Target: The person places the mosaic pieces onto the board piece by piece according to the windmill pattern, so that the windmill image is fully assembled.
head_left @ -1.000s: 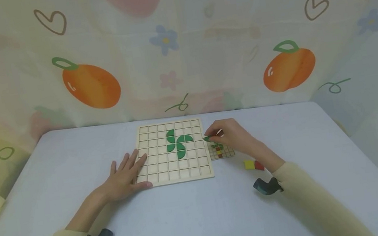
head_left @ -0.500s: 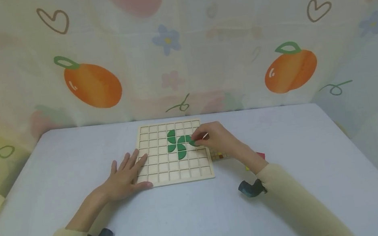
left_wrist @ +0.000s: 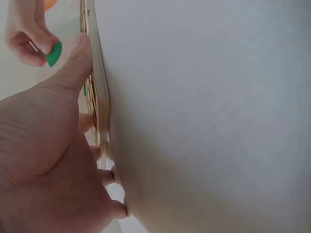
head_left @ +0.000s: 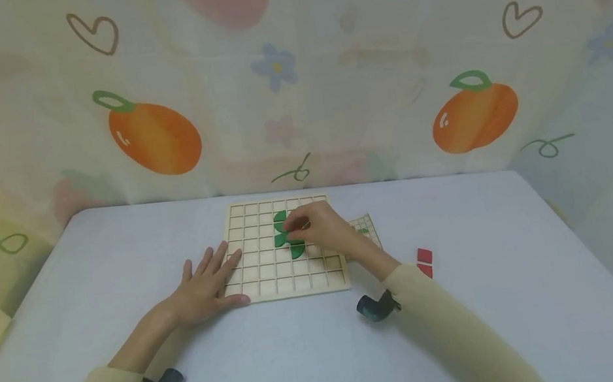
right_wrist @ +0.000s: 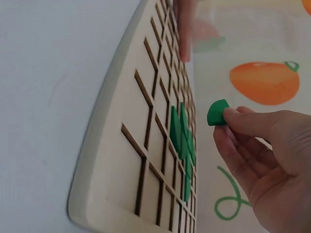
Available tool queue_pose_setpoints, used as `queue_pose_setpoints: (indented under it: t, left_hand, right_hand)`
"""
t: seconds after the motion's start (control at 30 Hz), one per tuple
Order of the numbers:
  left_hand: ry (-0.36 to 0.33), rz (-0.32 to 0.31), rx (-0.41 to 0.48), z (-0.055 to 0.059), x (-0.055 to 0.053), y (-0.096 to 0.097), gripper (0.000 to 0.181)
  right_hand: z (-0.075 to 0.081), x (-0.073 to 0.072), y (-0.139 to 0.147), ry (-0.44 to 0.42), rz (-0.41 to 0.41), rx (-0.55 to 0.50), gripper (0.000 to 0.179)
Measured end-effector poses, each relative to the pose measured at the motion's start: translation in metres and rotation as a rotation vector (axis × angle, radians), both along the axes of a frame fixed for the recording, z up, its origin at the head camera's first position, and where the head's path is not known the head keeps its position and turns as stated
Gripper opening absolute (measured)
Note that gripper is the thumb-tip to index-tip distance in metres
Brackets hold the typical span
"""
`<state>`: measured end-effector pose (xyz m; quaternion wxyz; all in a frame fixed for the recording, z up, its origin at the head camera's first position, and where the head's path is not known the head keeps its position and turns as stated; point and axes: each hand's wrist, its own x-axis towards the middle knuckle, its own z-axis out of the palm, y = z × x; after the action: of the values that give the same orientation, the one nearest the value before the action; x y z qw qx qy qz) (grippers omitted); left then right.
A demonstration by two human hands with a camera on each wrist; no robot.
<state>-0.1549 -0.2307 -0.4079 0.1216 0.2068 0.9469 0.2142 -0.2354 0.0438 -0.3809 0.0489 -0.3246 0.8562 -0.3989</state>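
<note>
Right hand (head_left: pixel 319 223) has a green quarter-round flat tile (right_wrist: pixel 217 112) pinched between thumb and fingers, above the square pale-wood grid board (head_left: pixel 286 285) and clear of its surface; left hand (head_left: pixel 201 294) lies with fingers straight and spread along the board's left edge. Main risk, my read: green tiles already seated (right_wrist: pixel 181 135) sit right under that pinch, so a low fingertip or slightly rotated tile could knock one loose or jam on a grid rib. Secondary: right sleeve (head_left: pixel 433 304) overlaps the red flat tiles (head_left: pixel 424 255) in the head view, might drag them if lowered.
</note>
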Motion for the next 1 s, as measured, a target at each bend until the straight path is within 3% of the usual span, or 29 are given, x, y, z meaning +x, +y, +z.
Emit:
queue_pose_setpoints:
  t: [0.2, 0.5, 0.8, 1.0]
  left_hand:
    - [0.0, -0.002, -0.002, 0.003, 0.001, 0.0, 0.093]
    - [-0.004, -0.008, 0.0, 0.001, 0.0, 0.0, 0.094]
    - [-0.004, -0.011, 0.013, 0.0, 0.0, 0.0, 0.094]
    - [-0.006, -0.01, 0.018, 0.001, 0.0, 0.0, 0.093]
  right_hand:
    - [-0.002, -0.003, -0.017, -0.047, -0.031, 0.079, 0.015]
    - [-0.007, -0.011, -0.035, -0.072, -0.045, 0.092, 0.016]
    - [-0.01, -0.012, -0.045, -0.154, -0.185, 0.057, 0.011]
    - [-0.012, -0.013, -0.048, -0.168, -0.214, 0.062, 0.01]
